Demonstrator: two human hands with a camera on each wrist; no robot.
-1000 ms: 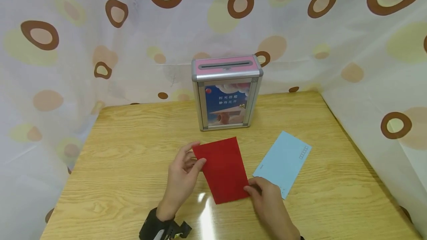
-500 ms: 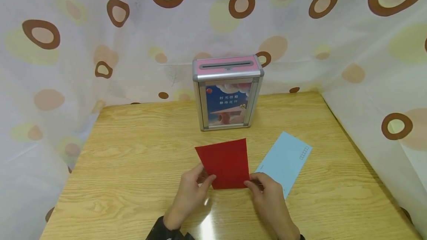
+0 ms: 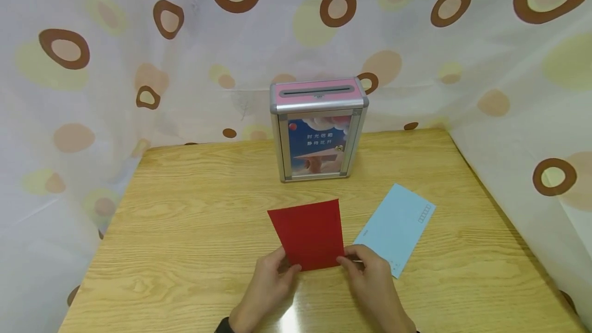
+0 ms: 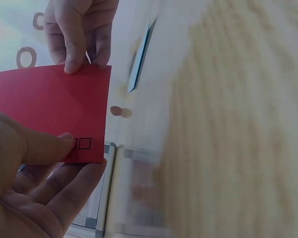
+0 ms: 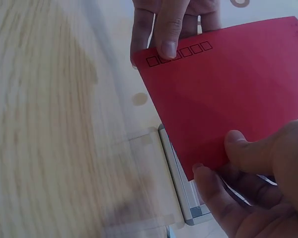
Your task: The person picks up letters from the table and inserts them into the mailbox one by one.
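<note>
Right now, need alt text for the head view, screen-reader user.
A person's left hand and right hand hold a red envelope near its lower corners, over a wooden table. Beyond it stands a pink-topped, silver-framed box. A light blue envelope lies to the right, partly hidden by the right hand.

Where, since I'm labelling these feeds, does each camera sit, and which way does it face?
Head: worn on the head, facing forward and down at the red envelope, blue envelope and slotted box; the left hand and right hand show.
Left wrist: on that wrist, facing the red envelope; left hand below, right hand above.
Right wrist: on that wrist, facing the red envelope; right hand below, left hand above.
Both wrist views share the red envelope's printed squares.
</note>
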